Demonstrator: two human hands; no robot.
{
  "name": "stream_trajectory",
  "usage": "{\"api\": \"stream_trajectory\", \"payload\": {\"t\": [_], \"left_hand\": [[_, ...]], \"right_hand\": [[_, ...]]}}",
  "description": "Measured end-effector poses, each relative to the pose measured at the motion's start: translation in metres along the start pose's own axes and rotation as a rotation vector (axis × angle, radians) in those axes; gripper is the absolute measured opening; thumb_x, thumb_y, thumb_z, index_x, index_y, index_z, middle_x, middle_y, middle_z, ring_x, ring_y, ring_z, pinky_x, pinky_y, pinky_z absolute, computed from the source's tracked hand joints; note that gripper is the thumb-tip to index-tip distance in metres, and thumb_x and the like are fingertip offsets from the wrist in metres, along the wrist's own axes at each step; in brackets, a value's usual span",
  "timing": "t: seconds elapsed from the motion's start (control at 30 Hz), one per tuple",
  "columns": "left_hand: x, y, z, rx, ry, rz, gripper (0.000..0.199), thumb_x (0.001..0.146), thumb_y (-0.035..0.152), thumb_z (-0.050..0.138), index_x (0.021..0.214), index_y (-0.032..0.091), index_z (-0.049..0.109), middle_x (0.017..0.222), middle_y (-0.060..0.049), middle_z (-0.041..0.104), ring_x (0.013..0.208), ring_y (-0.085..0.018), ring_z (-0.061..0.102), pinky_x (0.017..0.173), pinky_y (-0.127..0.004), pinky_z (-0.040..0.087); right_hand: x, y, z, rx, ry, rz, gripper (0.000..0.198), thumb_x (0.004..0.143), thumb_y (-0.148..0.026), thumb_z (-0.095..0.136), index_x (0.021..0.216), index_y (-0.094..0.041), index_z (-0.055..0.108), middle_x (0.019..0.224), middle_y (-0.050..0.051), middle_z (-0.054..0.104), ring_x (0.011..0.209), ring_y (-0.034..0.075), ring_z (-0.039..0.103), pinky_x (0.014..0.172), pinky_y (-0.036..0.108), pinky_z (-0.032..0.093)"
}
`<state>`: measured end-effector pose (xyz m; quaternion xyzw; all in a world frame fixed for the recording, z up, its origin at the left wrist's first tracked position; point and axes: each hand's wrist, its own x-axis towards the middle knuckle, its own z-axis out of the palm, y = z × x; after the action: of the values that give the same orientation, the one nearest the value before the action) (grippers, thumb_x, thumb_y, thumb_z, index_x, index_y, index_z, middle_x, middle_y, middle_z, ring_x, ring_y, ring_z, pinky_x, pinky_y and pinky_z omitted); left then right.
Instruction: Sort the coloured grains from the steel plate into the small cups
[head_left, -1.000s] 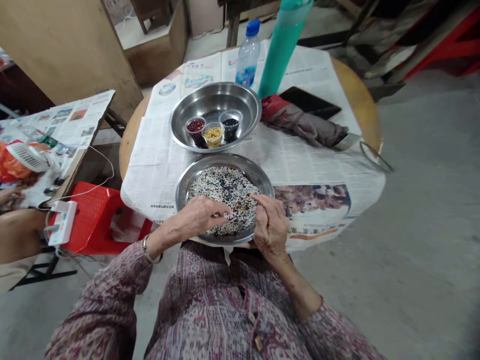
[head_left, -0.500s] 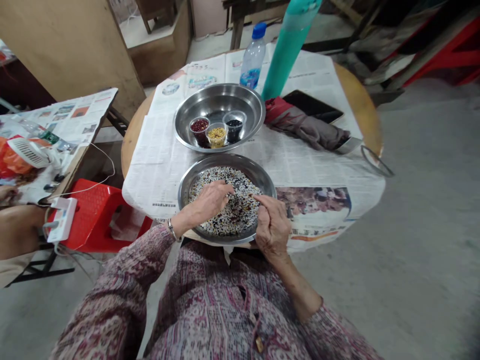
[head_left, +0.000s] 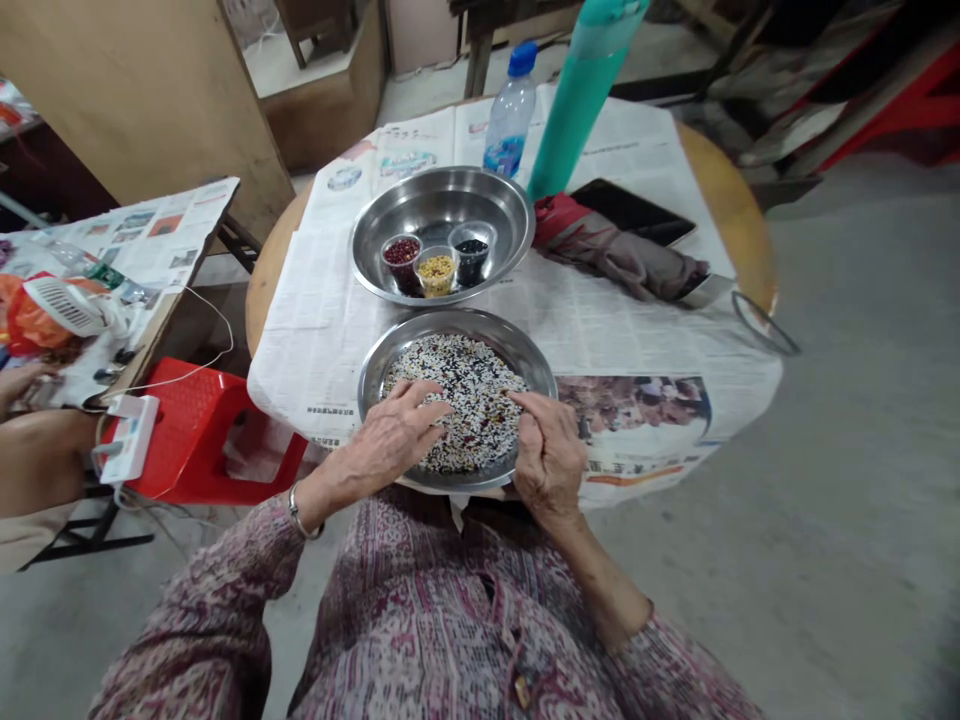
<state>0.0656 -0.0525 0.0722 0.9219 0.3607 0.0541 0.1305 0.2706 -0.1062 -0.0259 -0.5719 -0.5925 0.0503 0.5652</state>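
Observation:
A steel basin (head_left: 534,365) in front of me holds mixed white, black, yellow and dark red grains and beans (head_left: 469,375). My left hand (head_left: 397,432) is over its left side, fingers apart above the grains, with nothing visible in them. At the right rim my right hand (head_left: 551,455) is closed in a pinch; whatever sits between its fingertips is too small to name. Just beyond stands a second steel basin (head_left: 405,205) with a cup of dark red beans (head_left: 401,262), a cup of yellow beans (head_left: 436,272) and a cup of black beans (head_left: 472,257).
Newspaper (head_left: 300,330) covers the round table. A water bottle (head_left: 510,115), a tall teal bottle (head_left: 585,100), a phone (head_left: 634,212) and a folded umbrella (head_left: 619,250) lie or stand behind. At left are a red stool (head_left: 180,430), a power strip (head_left: 129,440) and another person's knee (head_left: 45,455).
My left hand has drawn back to the left and toward me, its fingers opening out. My right hand stays at the basin's right side, still pinched.

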Motion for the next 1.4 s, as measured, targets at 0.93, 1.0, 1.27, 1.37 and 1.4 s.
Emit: {"api": "stream_trajectory", "payload": {"t": [0.93,1.0,1.27,1.37,1.4], "left_hand": [[-0.022,-0.037,0.035,-0.192,0.494,0.070,0.016,0.099,0.009,0.045,0.092,0.016,0.058,0.094,-0.006,0.059,0.094,-0.017,0.057,0.088,-0.032,0.054],[-0.023,-0.047,0.033,-0.213,0.569,0.100,0.021,0.097,0.004,0.043,0.093,0.017,0.059,0.096,-0.007,0.061,0.095,-0.017,0.059,0.089,-0.033,0.053],[-0.007,-0.103,0.028,-0.216,0.748,-0.091,0.018,0.089,0.017,0.065,0.107,0.017,0.066,0.118,-0.014,0.058,0.115,-0.026,0.056,0.099,-0.044,0.051],[0.003,-0.120,0.031,-0.344,0.609,-0.120,0.024,0.089,0.020,0.064,0.113,0.017,0.066,0.103,-0.008,0.059,0.097,-0.020,0.061,0.092,-0.036,0.054],[0.004,-0.123,0.032,-0.382,0.555,-0.125,0.026,0.090,0.019,0.062,0.116,0.018,0.066,0.098,-0.006,0.059,0.090,-0.018,0.061,0.089,-0.034,0.054]], "right_hand": [[-0.003,0.001,-0.004,-0.052,-0.064,-0.028,0.028,0.099,-0.024,0.043,0.111,-0.020,0.068,0.106,0.010,0.073,0.102,0.024,0.066,0.094,0.044,0.050],[-0.003,0.002,-0.004,-0.052,-0.065,-0.030,0.028,0.099,-0.024,0.044,0.112,-0.020,0.069,0.107,0.010,0.073,0.103,0.024,0.065,0.094,0.044,0.050],[-0.005,0.003,-0.005,-0.070,-0.088,-0.021,0.029,0.099,-0.027,0.043,0.110,-0.019,0.069,0.106,0.011,0.072,0.102,0.025,0.065,0.094,0.045,0.048],[-0.006,0.003,-0.005,-0.082,-0.091,-0.016,0.029,0.099,-0.027,0.043,0.109,-0.018,0.069,0.105,0.011,0.072,0.102,0.025,0.065,0.093,0.045,0.049],[-0.006,0.003,-0.005,-0.092,-0.097,-0.022,0.028,0.099,-0.027,0.044,0.109,-0.018,0.069,0.105,0.011,0.072,0.101,0.025,0.065,0.093,0.044,0.049]]}}
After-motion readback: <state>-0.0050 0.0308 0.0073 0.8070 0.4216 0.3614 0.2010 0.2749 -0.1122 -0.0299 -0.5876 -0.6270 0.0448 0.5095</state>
